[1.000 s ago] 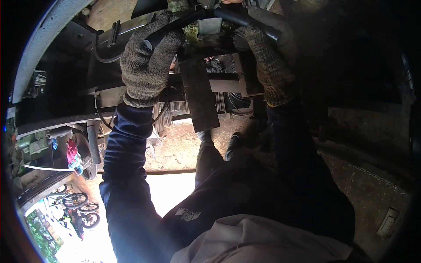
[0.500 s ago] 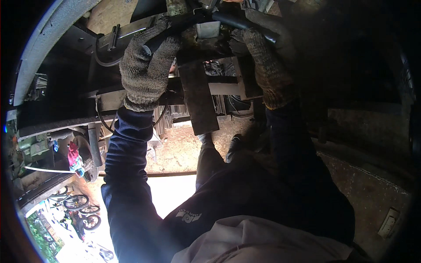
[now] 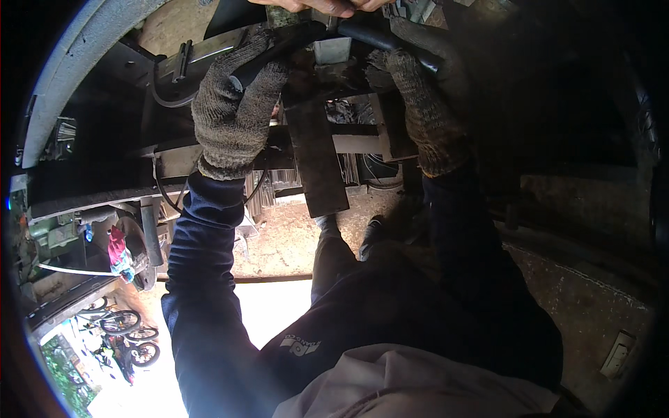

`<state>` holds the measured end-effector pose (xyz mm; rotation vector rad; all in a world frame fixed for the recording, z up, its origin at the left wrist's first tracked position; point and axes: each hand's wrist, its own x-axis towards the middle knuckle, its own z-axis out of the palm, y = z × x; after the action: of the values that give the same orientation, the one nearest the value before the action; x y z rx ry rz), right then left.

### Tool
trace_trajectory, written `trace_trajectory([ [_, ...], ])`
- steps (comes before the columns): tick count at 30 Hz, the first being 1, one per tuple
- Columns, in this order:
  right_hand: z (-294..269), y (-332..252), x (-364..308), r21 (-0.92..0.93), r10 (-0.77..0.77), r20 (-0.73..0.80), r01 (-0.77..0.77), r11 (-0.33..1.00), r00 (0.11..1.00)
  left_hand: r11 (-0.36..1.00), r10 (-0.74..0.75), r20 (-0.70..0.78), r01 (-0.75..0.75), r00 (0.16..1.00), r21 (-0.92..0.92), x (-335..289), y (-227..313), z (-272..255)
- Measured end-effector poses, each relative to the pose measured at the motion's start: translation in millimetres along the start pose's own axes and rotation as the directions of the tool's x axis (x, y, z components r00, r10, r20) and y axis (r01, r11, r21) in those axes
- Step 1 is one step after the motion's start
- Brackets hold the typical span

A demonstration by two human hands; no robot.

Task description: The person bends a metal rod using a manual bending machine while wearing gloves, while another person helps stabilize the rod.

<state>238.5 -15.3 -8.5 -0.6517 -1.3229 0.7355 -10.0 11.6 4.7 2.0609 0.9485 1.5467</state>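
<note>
My left hand (image 3: 226, 118), in a grey knitted work glove, is closed around a dark round tube (image 3: 298, 37) that slants up to the right. The matching glove on my right hand (image 3: 426, 115) wraps a second dark tube (image 3: 373, 35), slanting up to the left. Both tubes nearly meet at the top centre; whether they are one piece is hidden. Just below that point sits a pale metal block (image 3: 332, 51). Another person's bare hands (image 3: 317, 5) are together at the top edge, above the tube ends. What they hold cannot be made out.
A long dark plate (image 3: 317, 160) hangs down between my forearms. Behind it run a crossbar (image 3: 355, 143) and upright stacked pieces. A wheel-like disc with a red and blue rag (image 3: 118, 251) is at left; bicycles (image 3: 129, 327) stand beyond. Deep shadow covers the right.
The other person's hands have come further into view at the top edge. My own hands keep their hold on the tubes, almost unmoved.
</note>
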Motion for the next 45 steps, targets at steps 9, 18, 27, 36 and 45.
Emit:
trace_trajectory([
  [9, 1, -8, 2, 0.116, 0.1, -0.005, -0.099, 0.988, 0.995, 0.992, 0.027, 0.003, -0.027, 1.0, 0.12, -3, -8, -5],
  [18, 3, -13, -5, 0.079, 0.225, -0.15, -0.215, 0.973, 0.963, 0.947, 0.206, 0.025, -0.206, 0.978, 0.245, 5, -14, -9],
  [27, 7, -14, -3, 0.106, 0.209, -0.144, -0.194, 0.975, 0.967, 0.888, 0.219, 0.1, -0.24, 0.971, 0.393, -3, -21, -15],
  [36, 12, -25, -1, 0.128, 0.262, -0.148, -0.244, 0.961, 0.954, 0.995, -0.047, 0.007, 0.046, 0.999, 0.089, -8, -14, -8],
  [45, 6, -16, -3, 0.148, 0.23, -0.099, -0.214, 0.966, 0.968, 0.825, 0.333, 0.164, -0.372, 0.928, 0.425, -4, -17, -12],
])
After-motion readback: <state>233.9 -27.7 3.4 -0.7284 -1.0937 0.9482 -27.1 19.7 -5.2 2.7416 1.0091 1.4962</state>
